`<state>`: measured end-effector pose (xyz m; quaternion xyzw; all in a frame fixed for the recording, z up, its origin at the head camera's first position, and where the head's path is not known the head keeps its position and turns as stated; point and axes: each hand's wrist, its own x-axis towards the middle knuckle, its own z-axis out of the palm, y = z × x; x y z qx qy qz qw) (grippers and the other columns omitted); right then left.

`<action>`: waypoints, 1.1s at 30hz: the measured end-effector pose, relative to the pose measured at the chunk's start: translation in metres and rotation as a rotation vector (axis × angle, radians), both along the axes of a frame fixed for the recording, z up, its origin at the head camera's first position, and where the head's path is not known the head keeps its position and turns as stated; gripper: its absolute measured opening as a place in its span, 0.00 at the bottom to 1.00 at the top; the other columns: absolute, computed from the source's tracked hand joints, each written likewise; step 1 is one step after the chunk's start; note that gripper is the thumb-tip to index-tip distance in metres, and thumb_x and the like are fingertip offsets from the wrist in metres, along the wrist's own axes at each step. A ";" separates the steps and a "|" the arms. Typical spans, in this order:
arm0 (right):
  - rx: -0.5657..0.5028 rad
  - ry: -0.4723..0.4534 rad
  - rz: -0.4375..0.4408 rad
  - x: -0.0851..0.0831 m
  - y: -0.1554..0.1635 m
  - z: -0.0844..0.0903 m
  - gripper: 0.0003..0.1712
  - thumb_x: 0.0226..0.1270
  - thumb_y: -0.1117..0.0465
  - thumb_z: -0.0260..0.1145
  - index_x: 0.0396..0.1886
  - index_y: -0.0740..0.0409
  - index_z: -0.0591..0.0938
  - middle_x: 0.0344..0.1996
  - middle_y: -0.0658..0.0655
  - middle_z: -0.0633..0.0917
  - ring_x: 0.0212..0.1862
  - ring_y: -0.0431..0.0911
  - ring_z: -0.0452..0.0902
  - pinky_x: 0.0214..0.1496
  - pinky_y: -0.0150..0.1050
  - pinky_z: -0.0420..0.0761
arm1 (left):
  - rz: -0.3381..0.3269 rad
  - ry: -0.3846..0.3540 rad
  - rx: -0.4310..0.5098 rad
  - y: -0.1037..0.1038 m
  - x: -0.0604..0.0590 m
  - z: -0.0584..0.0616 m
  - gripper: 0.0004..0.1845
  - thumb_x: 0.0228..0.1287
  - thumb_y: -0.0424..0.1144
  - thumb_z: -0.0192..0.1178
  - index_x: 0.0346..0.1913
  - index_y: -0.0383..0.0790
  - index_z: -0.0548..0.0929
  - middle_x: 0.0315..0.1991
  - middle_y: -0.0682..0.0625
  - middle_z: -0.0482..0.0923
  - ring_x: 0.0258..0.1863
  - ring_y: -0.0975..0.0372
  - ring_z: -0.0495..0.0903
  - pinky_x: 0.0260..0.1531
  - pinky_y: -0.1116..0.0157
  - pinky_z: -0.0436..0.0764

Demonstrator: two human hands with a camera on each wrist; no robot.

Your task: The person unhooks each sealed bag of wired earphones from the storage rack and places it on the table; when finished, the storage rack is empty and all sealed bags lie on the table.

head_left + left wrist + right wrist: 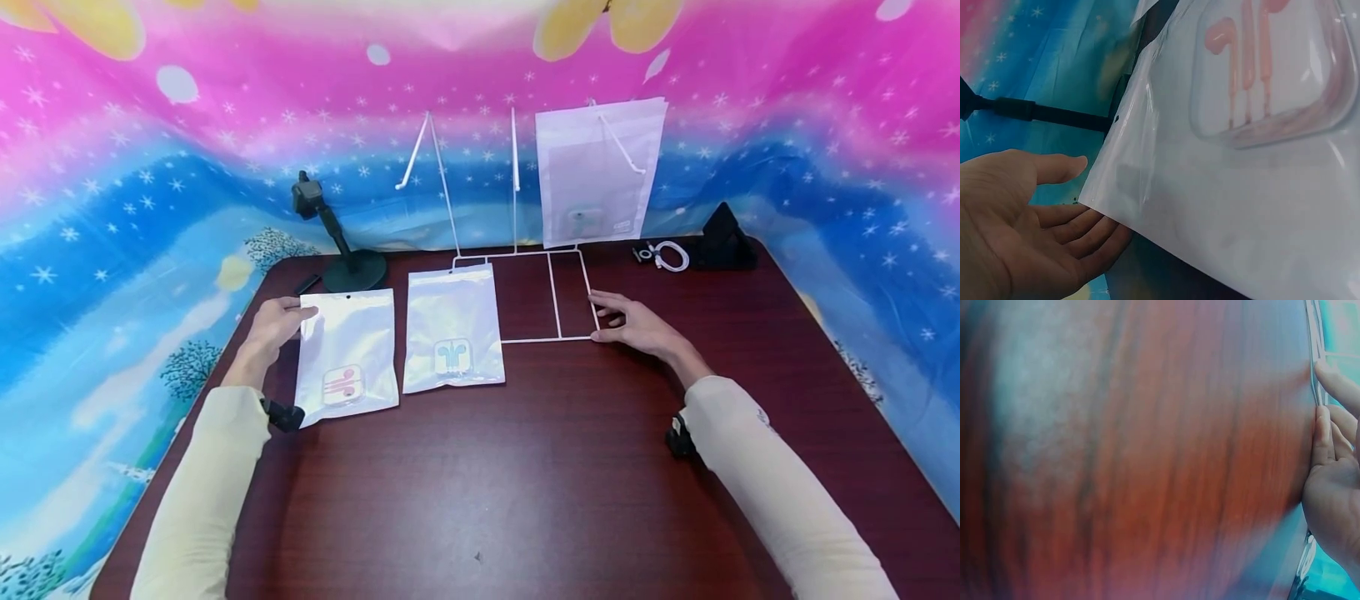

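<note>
A clear pouch with pink earphones [347, 354] lies flat on the dark wooden table [525, 467]. My left hand [287, 317] is open at its upper left edge. In the left wrist view the fingers [1088, 228] reach just under the pouch [1241, 187] and the thumb is straight above it. A second pouch with green earphones [452, 329] lies just to the right. My right hand [618, 321] rests flat, fingers straight, against the right side of a white wire rack's base [555, 292]. A third pouch [600, 171] hangs on the rack's right hook.
A black stand on a round base [341, 246] is behind the pink pouch. At the back right lie a coiled white cable [670, 255] and a black wedge-shaped holder [723, 240]. A colourful cloth backdrop surrounds the table.
</note>
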<state>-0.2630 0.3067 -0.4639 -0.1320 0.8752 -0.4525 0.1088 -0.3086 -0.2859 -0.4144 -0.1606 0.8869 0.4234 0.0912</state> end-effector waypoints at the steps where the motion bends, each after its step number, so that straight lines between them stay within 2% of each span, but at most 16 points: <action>1: 0.000 0.001 0.000 0.000 0.000 0.000 0.46 0.69 0.63 0.73 0.82 0.61 0.61 0.81 0.64 0.59 0.71 0.62 0.67 0.71 0.58 0.70 | -0.019 -0.004 -0.013 0.000 0.000 0.000 0.39 0.81 0.47 0.52 0.81 0.27 0.51 0.79 0.28 0.54 0.72 0.36 0.67 0.72 0.37 0.62; 5: -0.005 -0.004 -0.006 -0.001 -0.001 -0.001 0.46 0.69 0.65 0.73 0.82 0.62 0.61 0.81 0.65 0.58 0.71 0.62 0.67 0.71 0.59 0.70 | -0.059 -0.026 -0.035 0.000 0.000 0.002 0.39 0.81 0.46 0.52 0.80 0.25 0.50 0.80 0.27 0.51 0.72 0.36 0.67 0.72 0.38 0.63; 11: -0.017 -0.015 -0.013 -0.001 -0.002 -0.002 0.48 0.68 0.64 0.74 0.82 0.61 0.60 0.80 0.66 0.59 0.71 0.63 0.65 0.72 0.60 0.69 | -0.132 -0.058 -0.137 0.001 0.000 0.004 0.37 0.81 0.45 0.52 0.79 0.23 0.54 0.77 0.25 0.56 0.68 0.34 0.71 0.69 0.38 0.69; 15: 0.000 -0.008 -0.015 -0.002 0.000 -0.003 0.46 0.69 0.63 0.73 0.82 0.59 0.61 0.80 0.64 0.60 0.71 0.62 0.67 0.71 0.58 0.70 | -0.159 -0.001 -0.226 0.003 -0.002 0.006 0.35 0.79 0.43 0.53 0.77 0.21 0.58 0.73 0.23 0.61 0.66 0.34 0.73 0.66 0.40 0.72; 19: 0.026 -0.001 -0.018 -0.002 0.001 -0.004 0.46 0.70 0.60 0.73 0.82 0.57 0.62 0.80 0.63 0.62 0.71 0.60 0.68 0.71 0.56 0.71 | -0.117 0.108 -0.269 0.012 -0.008 0.011 0.31 0.79 0.41 0.53 0.75 0.24 0.65 0.71 0.25 0.67 0.66 0.35 0.72 0.66 0.40 0.72; 22: 0.033 0.004 -0.022 -0.001 0.000 -0.002 0.46 0.70 0.58 0.73 0.82 0.57 0.62 0.78 0.64 0.64 0.70 0.60 0.69 0.71 0.56 0.71 | -0.099 0.200 -0.218 0.027 -0.014 0.016 0.28 0.80 0.39 0.53 0.75 0.28 0.68 0.70 0.28 0.70 0.67 0.37 0.72 0.66 0.41 0.73; 26: 0.012 -0.004 -0.036 0.001 0.000 0.000 0.46 0.69 0.60 0.74 0.82 0.57 0.62 0.75 0.66 0.68 0.68 0.60 0.69 0.70 0.56 0.71 | -0.166 0.291 -0.150 0.056 -0.020 0.025 0.24 0.81 0.38 0.54 0.73 0.33 0.72 0.68 0.32 0.74 0.65 0.41 0.75 0.64 0.44 0.76; 30: 0.003 -0.009 -0.046 0.001 0.000 -0.001 0.46 0.69 0.60 0.73 0.82 0.57 0.63 0.72 0.66 0.70 0.68 0.60 0.70 0.68 0.53 0.71 | -0.262 0.329 -0.127 0.090 -0.028 0.028 0.22 0.80 0.40 0.56 0.70 0.35 0.76 0.64 0.36 0.79 0.61 0.44 0.79 0.58 0.47 0.80; 33: 0.005 -0.006 -0.051 0.001 0.000 -0.001 0.45 0.69 0.59 0.73 0.82 0.57 0.63 0.71 0.66 0.72 0.67 0.59 0.70 0.66 0.50 0.71 | -0.298 0.330 -0.098 0.118 -0.034 0.026 0.20 0.80 0.40 0.56 0.68 0.36 0.79 0.62 0.38 0.80 0.58 0.46 0.81 0.56 0.49 0.82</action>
